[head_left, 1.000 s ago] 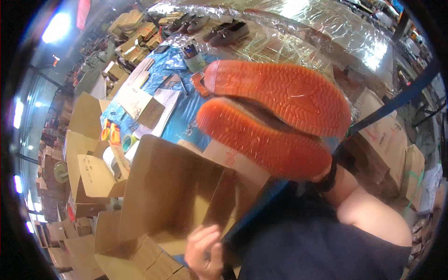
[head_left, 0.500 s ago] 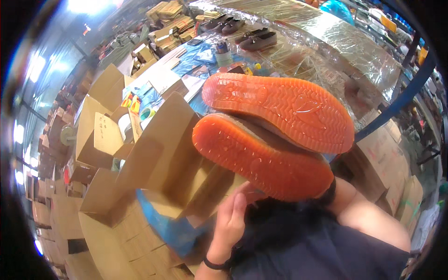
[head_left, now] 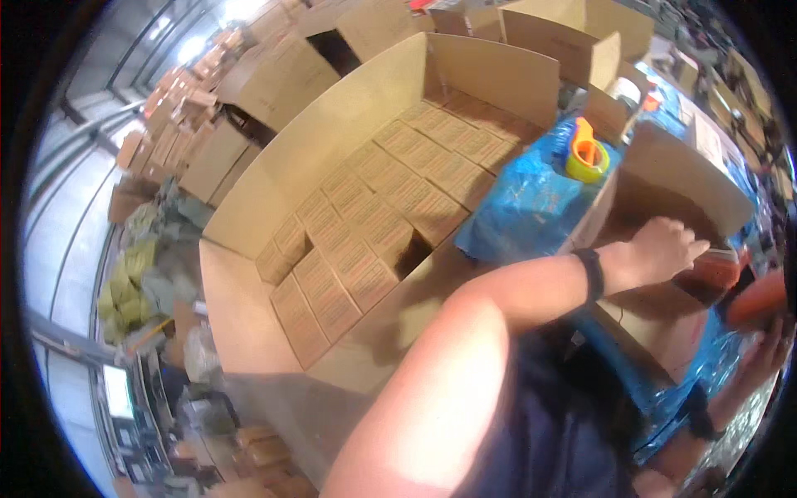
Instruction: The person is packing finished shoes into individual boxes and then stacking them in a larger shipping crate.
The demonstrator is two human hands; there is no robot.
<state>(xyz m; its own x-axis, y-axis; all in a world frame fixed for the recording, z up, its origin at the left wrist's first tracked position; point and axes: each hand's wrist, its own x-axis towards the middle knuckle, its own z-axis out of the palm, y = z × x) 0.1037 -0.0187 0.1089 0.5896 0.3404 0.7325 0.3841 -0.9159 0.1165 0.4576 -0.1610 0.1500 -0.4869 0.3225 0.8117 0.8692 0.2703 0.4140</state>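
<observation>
My left hand reaches over a small open cardboard box at the right, its fingers bent and apart with nothing plainly gripped. Just past the fingertips an orange-soled shoe shows partly inside that box. At the far right edge, my right hand is closed on another orange-soled shoe, only partly visible in the dim rim of the picture. Both wrists wear dark bands.
A large open carton holds rows of small closed brown boxes, with some gaps. Blue plastic lies between the cartons, with an orange and yellow-green tape dispenser on it. Stacked cardboard boxes stand at the far left.
The view has swung left, bringing the large carton into the middle. The two shoes, earlier held together soles up, are now apart at the right. My left hand has moved over the small box.
</observation>
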